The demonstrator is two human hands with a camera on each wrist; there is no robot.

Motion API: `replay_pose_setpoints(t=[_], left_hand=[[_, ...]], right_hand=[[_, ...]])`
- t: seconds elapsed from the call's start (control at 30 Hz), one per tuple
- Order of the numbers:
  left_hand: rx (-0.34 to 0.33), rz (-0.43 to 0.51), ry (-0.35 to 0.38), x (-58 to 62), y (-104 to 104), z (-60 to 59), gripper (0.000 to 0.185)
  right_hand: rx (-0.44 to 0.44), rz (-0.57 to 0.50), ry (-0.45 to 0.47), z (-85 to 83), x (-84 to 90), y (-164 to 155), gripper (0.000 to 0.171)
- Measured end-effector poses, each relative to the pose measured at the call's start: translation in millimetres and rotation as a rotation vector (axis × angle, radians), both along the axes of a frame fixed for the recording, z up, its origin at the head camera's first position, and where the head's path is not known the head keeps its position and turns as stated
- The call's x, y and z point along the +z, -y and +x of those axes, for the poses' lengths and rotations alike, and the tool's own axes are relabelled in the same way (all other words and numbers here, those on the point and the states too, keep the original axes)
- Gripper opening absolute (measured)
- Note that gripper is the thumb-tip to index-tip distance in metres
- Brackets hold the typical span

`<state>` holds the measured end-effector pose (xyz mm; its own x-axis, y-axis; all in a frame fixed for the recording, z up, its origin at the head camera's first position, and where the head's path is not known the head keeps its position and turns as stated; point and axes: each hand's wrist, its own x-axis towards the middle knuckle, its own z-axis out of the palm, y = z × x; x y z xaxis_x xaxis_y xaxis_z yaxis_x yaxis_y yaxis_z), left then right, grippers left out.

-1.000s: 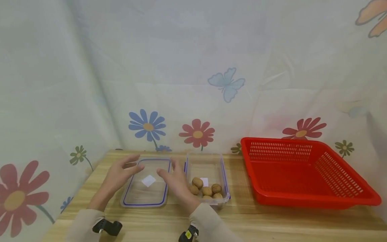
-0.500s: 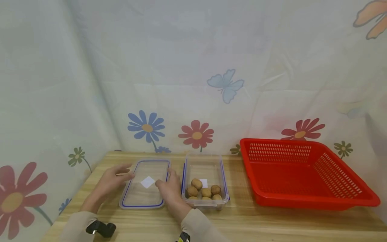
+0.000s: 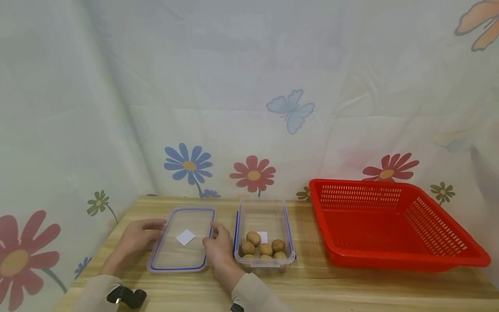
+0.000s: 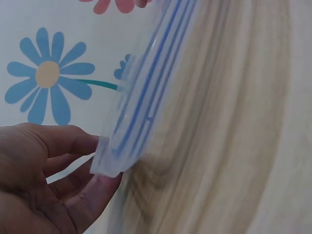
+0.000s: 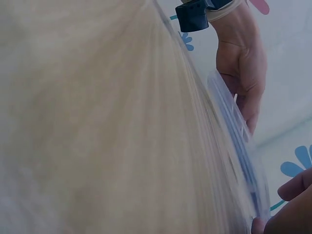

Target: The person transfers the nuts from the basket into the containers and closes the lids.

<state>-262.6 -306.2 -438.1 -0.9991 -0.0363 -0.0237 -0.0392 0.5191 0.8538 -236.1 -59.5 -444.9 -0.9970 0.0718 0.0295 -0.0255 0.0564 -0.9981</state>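
Both hands have drawn back toward the near edge of the table since the earlier frames, and the clear lid between them has come nearer and a little to the left, opening a wider gap from the container of nuts.

Nearest in the head view are the two beige sleeves, with a dark wrist device on the left one. Just beyond them the left hand (image 3: 137, 239) holds the left edge of the clear lid (image 3: 180, 245), a flat transparent rectangle with a blue seal line and a small white sticker at its middle. The left wrist view shows the thumb over a corner of the lid and the fingers (image 4: 85, 197) curled beneath it, so the hand is pinching the lid. The right hand (image 3: 218, 247) is at the lid's right edge, fingers bent around it and thumb on top; the right wrist view shows a fingertip against the rim, with the lid raised slightly off the wooden table (image 3: 312, 284).

Just right of the right hand stands a clear container (image 3: 264, 232) with blue clips, open at the top, close beside the lid but not touching it. Several walnuts (image 3: 263, 248) lie bunched at its near end, next to a white sticker.

Further right, apart from the container, sits a red plastic basket (image 3: 393, 223) with slotted walls.

Behind everything, at the far edge of the table, hangs a pale curtain (image 3: 249, 86) printed with flowers and a butterfly.
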Motion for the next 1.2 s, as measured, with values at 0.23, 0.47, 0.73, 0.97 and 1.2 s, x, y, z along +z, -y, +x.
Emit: replay_pose_setpoints(t=[0.23, 0.47, 0.73, 0.97, 1.2], left_hand=[[-0.014, 0.089, -0.004, 4.4, 12, 1.3, 0.043], [-0.086, 0.045, -0.055, 15.2, 26, 0.7, 0.043], [-0.083, 0.038, -0.063, 31.4, 26, 4.8, 0.045], [-0.05, 0.022, -0.057, 51.9, 13, 13.1, 0.049], [-0.05, 0.054, -0.101, 66.0, 3, 18.2, 0.049]], right_hand=[[-0.008, -0.045, -0.031, 1.8, 2.4, 0, 0.051], [0.003, -0.111, -0.029, 2.0, 8.4, 0, 0.047], [0.063, -0.127, -0.051, 3.0, 32.0, -10, 0.046], [0.129, -0.115, -0.074, 6.0, 50.5, -28, 0.043], [0.156, -0.085, -0.063, 6.9, 60.7, -45, 0.04]])
